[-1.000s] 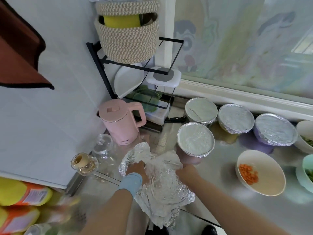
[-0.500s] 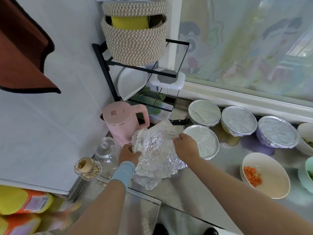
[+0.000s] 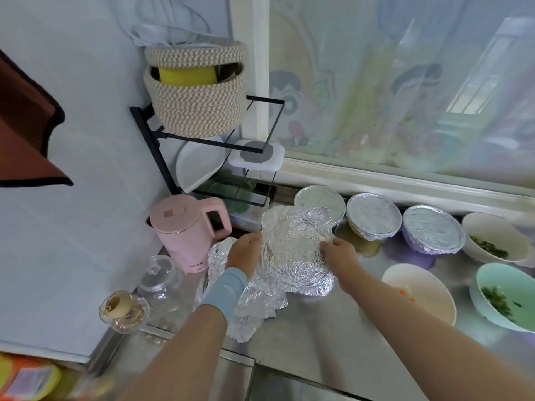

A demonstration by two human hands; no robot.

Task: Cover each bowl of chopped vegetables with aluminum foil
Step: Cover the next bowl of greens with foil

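Two hands share this step: the left hand (image 3: 246,253) and right hand (image 3: 338,256) each pinch an edge of the crinkled silver aluminium foil sheet (image 3: 295,250), held just above the shiny steel counter (image 3: 318,342) near three round foil-covered bowls (image 3: 373,218), so next it probably needs carrying right over the open cream bowl of chopped carrot (image 3: 419,296).

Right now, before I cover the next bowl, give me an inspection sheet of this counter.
Surface: shiny steel counter.
Job's things: crumpled foil sheet held up; three covered bowls at back; carrot bowl, white bowl and mint bowl of greens uncovered.
Clutter: pink kettle, glass jar, rack, woven basket.
Hands: left hand and right hand grip the foil sheet.
Cables: white cords above the basket.
Surroundings: patterned window.
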